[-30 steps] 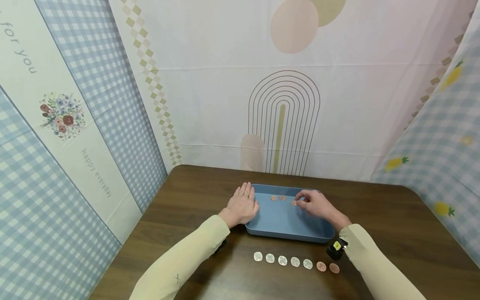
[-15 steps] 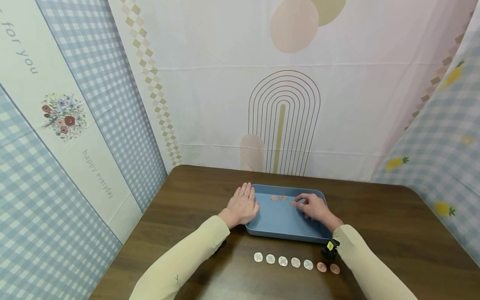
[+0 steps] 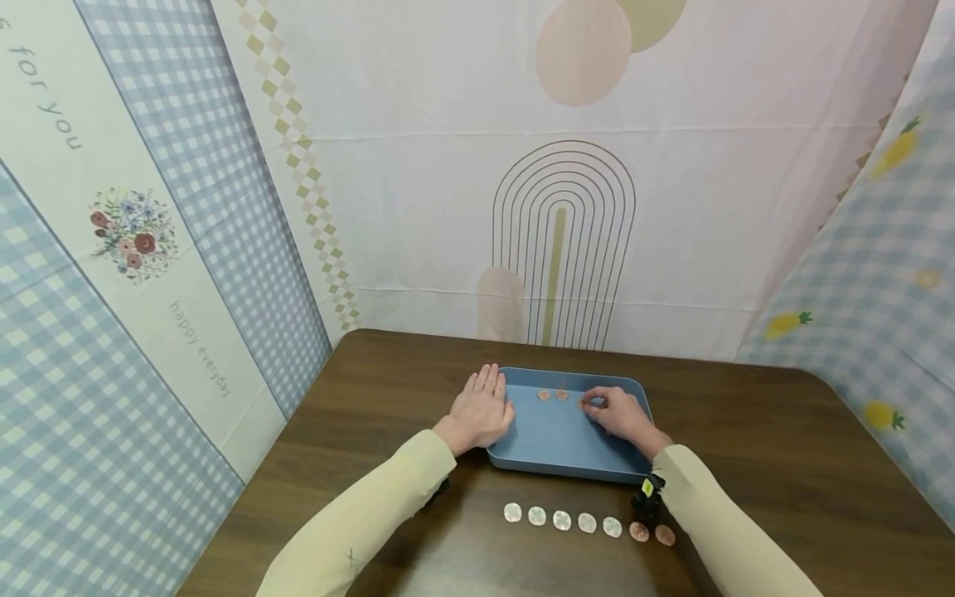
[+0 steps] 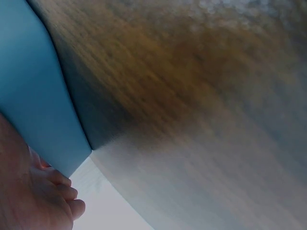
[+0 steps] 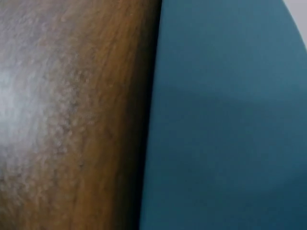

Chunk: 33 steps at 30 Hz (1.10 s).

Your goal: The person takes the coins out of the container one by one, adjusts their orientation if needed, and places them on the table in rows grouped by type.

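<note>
A shallow blue tray (image 3: 552, 435) stands on the table. My left hand (image 3: 479, 408) rests along its left rim, fingers straight and pointing to the back. In the left wrist view, part of the left hand (image 4: 36, 201) shows beside the tray's outer wall (image 4: 43, 96). Inside the tray, near the back wall, lie two copper-coloured coins (image 3: 552, 395). A third copper-coloured coin (image 3: 582, 405) is to their right, partly covered by the thumb and fingertips of my right hand (image 3: 618, 412), which pinch it. In the right wrist view only the tray's side (image 5: 216, 120) and table show.
In front of the tray, a row of several silver coins (image 3: 562, 520) lies on the dark wooden table (image 3: 373, 398). Two copper-coloured coins (image 3: 652, 533) continue that row at its right end, close to the right wrist camera (image 3: 647, 497). Patterned cloths (image 3: 418, 207) hang behind.
My right hand has lowered and shifted slightly left over the third coin, its wrist moving left too. The left hand and the tray have stayed in place.
</note>
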Available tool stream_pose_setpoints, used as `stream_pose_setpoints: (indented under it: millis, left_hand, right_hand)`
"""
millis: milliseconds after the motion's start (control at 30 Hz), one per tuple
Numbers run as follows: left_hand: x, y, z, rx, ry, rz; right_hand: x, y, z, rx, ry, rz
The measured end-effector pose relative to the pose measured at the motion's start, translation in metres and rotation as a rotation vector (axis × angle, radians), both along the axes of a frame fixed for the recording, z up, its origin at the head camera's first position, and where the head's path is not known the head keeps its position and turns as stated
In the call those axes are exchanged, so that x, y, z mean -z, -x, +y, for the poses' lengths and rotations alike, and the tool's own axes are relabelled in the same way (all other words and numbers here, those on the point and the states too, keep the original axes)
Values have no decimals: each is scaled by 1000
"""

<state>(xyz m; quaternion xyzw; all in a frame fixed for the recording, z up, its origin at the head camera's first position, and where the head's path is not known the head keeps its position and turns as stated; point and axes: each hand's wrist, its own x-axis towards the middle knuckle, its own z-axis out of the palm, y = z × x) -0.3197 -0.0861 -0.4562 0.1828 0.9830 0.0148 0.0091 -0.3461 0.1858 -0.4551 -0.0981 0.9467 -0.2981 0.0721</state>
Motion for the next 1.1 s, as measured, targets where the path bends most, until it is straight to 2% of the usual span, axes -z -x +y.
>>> stream_pose_setpoints:
  millis: [467,700,1100]
  left_hand:
    - [-1,4,2,-10,10,1]
    - [-1,5,3,-13,0,-2]
    - [0,6,5,-14,-10,8]
  right_hand:
    - [-1,10,1,-16,-26,-19]
    - [1,13,3,-7,-66,4]
    - [0,15,5,-29,-57,-1]
